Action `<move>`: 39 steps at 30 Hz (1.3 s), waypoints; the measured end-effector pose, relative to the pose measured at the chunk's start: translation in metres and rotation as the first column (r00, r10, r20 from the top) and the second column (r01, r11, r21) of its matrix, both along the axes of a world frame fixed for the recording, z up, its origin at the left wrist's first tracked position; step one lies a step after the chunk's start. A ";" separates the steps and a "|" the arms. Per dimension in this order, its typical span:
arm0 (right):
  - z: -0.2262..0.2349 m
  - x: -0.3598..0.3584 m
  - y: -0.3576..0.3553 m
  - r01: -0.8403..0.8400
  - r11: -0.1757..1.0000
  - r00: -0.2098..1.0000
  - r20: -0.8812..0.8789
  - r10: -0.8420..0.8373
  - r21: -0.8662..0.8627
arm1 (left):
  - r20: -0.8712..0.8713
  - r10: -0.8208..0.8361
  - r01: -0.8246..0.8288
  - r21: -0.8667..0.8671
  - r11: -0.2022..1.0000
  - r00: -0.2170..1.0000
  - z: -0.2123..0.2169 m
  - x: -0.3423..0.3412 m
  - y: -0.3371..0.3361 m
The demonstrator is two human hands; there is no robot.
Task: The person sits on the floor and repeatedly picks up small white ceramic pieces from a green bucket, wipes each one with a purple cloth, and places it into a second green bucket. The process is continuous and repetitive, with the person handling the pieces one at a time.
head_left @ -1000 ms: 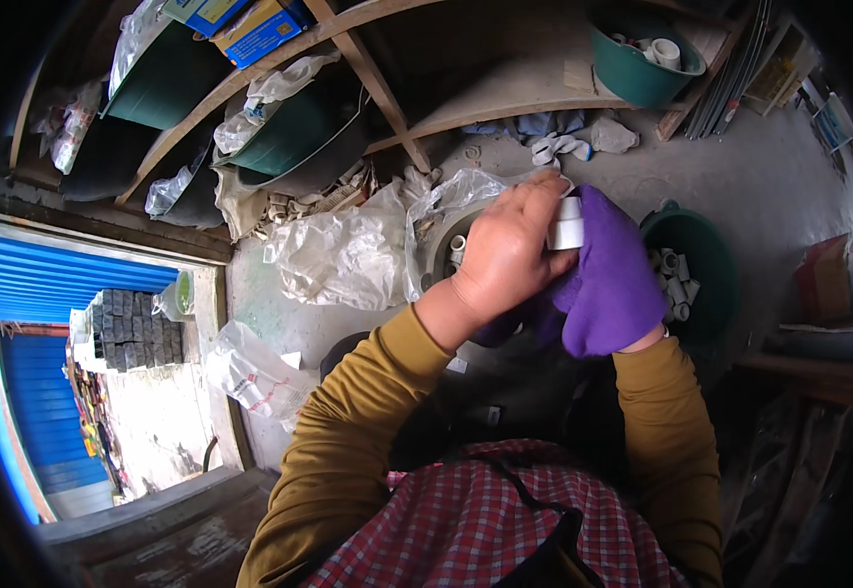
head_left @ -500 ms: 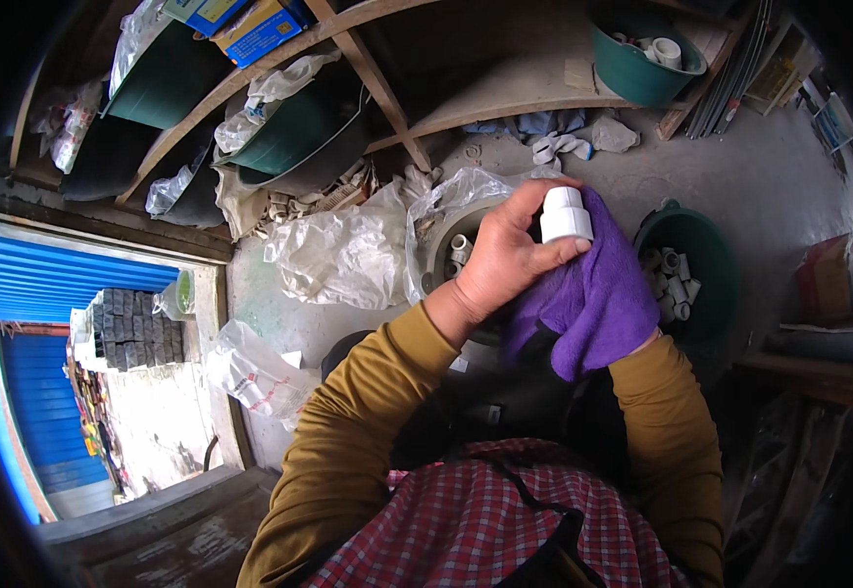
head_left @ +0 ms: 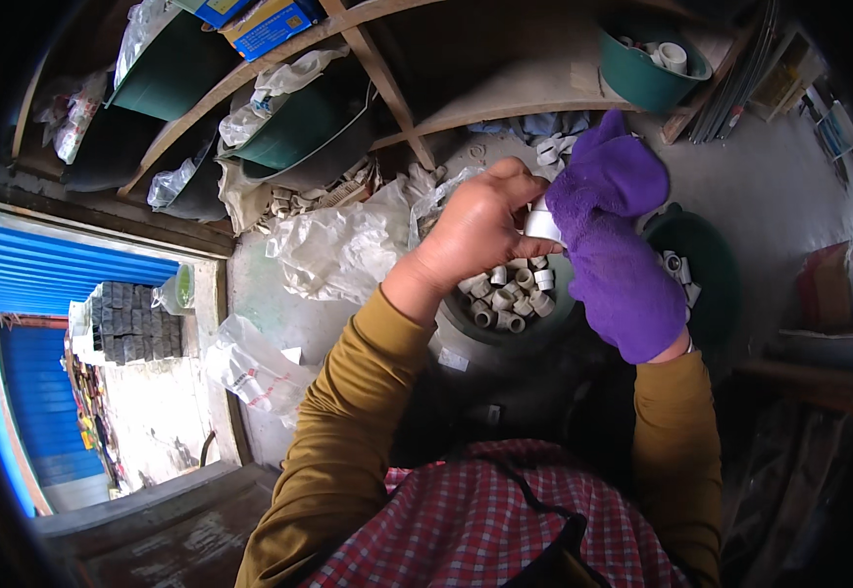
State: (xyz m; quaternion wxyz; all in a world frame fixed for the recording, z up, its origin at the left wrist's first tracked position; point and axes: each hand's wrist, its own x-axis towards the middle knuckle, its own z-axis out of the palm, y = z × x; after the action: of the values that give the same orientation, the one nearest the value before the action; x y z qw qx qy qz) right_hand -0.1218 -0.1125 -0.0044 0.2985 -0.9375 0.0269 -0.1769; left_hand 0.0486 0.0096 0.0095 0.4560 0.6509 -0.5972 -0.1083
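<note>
My left hand (head_left: 471, 220) is closed on a white plastic pipe fitting (head_left: 543, 227), fingers at its top and thumb below. A purple cloth (head_left: 627, 284) is draped over my right hand (head_left: 678, 347), leaving only a strip near the wrist bare. Through the cloth, my right hand presses against the right side of the fitting; its fingers are hidden. Below both hands stands a round tub holding several loose pipe fittings (head_left: 513, 297), greyish and white. To the right, a dark green bucket (head_left: 721, 279) contains more white fittings, partly covered by the cloth.
Crumpled clear plastic sheeting (head_left: 338, 250) lies on the floor left of the tub, with a plastic bag (head_left: 255, 367) nearer me. Wooden shelves (head_left: 377, 78) at the back carry green tubs and a blue box (head_left: 270, 29). An open doorway is at left.
The cloth-covered right hand has risen and wraps the fitting's right side, the cloth now bunched upward. My left hand has turned and shifted slightly left, uncovering the fittings in the tub.
</note>
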 end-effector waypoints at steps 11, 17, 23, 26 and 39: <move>0.029 0.027 0.044 0.235 0.966 0.969 -0.056 -0.242 -0.109 | -0.994 -0.065 -0.143 -0.052 0.988 -0.084 -0.010 -0.039 -0.014; 0.017 0.031 0.040 0.030 0.931 0.999 -0.024 -0.042 -0.365 | -0.994 -0.043 -0.035 -0.039 0.999 -0.100 -0.010 -0.031 -0.013; 0.050 0.034 0.034 0.258 0.937 0.966 -0.039 -0.256 0.234 | -0.990 0.072 0.089 0.061 0.994 -0.119 -0.014 -0.028 -0.013; 0.035 0.036 0.028 0.276 0.929 0.961 0.100 -0.258 -0.248 | -0.968 0.228 0.072 0.221 0.972 -0.101 0.007 -0.060 -0.020; -0.006 -0.014 -0.011 0.013 0.667 1.000 -0.013 -0.004 0.745 | -0.835 0.043 0.424 0.322 0.847 0.549 -0.014 -0.056 -0.011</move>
State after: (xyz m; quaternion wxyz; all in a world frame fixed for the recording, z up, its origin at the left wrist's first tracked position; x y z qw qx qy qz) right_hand -0.1355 -0.1236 -0.0108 0.6540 -0.7349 0.1026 -0.1471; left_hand -0.0071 -0.0013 -0.0044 0.4831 0.5464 -0.3392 -0.5942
